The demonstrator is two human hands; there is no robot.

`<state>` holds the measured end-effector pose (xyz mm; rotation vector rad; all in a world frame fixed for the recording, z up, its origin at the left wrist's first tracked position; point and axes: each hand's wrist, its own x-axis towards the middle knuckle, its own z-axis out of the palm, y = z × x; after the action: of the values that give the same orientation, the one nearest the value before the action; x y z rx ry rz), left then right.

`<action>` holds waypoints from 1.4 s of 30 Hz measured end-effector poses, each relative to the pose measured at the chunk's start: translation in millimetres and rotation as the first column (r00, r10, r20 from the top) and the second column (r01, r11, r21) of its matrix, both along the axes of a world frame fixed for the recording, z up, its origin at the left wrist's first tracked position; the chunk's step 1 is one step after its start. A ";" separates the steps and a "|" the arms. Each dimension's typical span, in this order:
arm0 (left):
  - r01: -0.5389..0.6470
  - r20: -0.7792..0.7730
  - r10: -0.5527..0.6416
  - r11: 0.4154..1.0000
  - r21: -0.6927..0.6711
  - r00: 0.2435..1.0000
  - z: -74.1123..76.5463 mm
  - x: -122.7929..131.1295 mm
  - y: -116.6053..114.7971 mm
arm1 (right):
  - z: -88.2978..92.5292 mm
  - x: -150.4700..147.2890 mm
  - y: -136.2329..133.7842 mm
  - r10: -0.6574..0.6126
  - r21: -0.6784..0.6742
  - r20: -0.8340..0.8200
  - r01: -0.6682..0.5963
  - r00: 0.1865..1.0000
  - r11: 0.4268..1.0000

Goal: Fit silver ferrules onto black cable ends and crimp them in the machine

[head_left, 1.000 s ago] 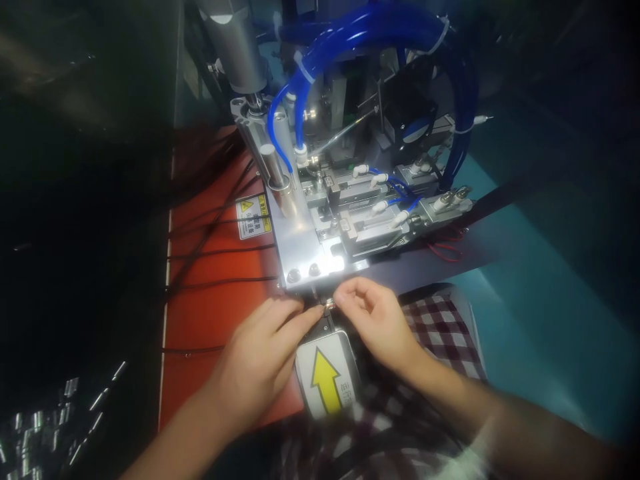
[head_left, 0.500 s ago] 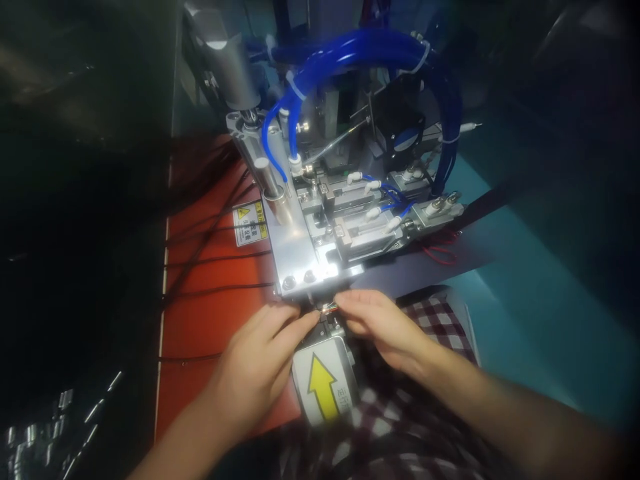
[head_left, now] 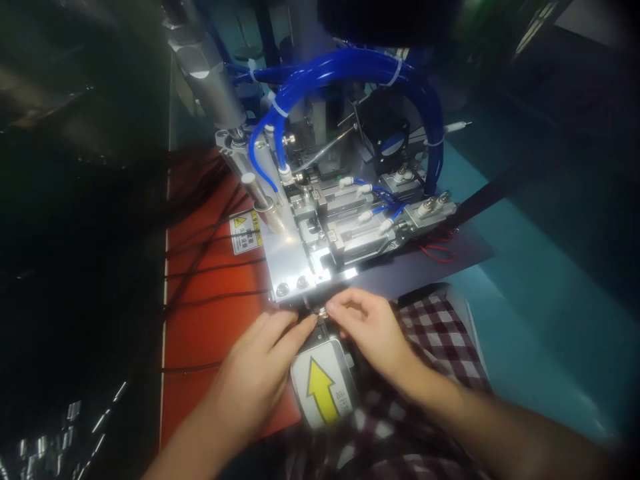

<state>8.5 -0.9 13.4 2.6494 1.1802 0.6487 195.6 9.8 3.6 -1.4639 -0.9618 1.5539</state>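
Observation:
My left hand [head_left: 257,370] and my right hand [head_left: 367,330] meet just below the front edge of a small metal machine [head_left: 320,233]. Between their fingertips sits a tiny shiny metal part [head_left: 323,312]. My right hand pinches it with thumb and forefinger. My left hand's fingers are stretched towards it, pressed together, and touch it from the left. Right under the hands lies a white plate with a yellow arrow [head_left: 323,390] that points up at the machine.
Blue air hoses [head_left: 345,67] arch over the machine, and a grey cylinder [head_left: 210,73] rises at its back left. Black cables [head_left: 210,267] cross the orange mat [head_left: 200,320] on the left. Checked cloth [head_left: 440,333] lies at the lower right, on a teal surface [head_left: 525,300].
The view has shifted slightly, so the machine sits a little further left and lower. Both hands stay at the small part below the machine's front edge; the right fingers have curled tighter.

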 end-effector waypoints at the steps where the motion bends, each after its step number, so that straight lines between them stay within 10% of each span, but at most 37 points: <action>1: 0.008 -0.020 -0.008 1.000 0.016 1.000 2.1 0.7 0.5 | -1.0 -0.1 -1.2 0.001 0.022 0.026 -0.002 1.000 1.000; 7: -0.081 -0.167 0.095 0.993 0.090 0.981 7.7 0.6 -3.5 | 0.4 0.9 0.3 0.139 -0.004 0.016 -0.139 0.990 0.990; 24: -0.117 0.016 0.116 0.992 0.055 0.993 1.1 -18.0 -10.0 | -0.7 14.9 8.9 0.124 -0.057 -0.159 -0.134 0.980 0.989; 31: -0.113 -0.189 0.144 0.980 0.165 0.972 1.7 -20.7 -16.7 | 3.7 7.7 6.1 0.168 -0.043 -0.009 -0.168 0.986 0.985; 36: -0.072 -0.238 0.124 0.974 0.216 0.963 -1.1 -25.6 -18.1 | 5.1 7.2 2.2 0.145 0.205 0.319 -0.218 0.937 0.954; 42: -0.064 -0.156 0.095 0.980 0.189 0.983 -3.1 -26.1 -12.9 | -0.3 9.8 8.2 0.251 -0.078 -0.086 -0.258 0.964 0.963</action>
<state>-17.6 -13.8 10.3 2.8701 1.3368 0.5874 205.4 18.1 3.3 -1.3717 -1.0825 1.8445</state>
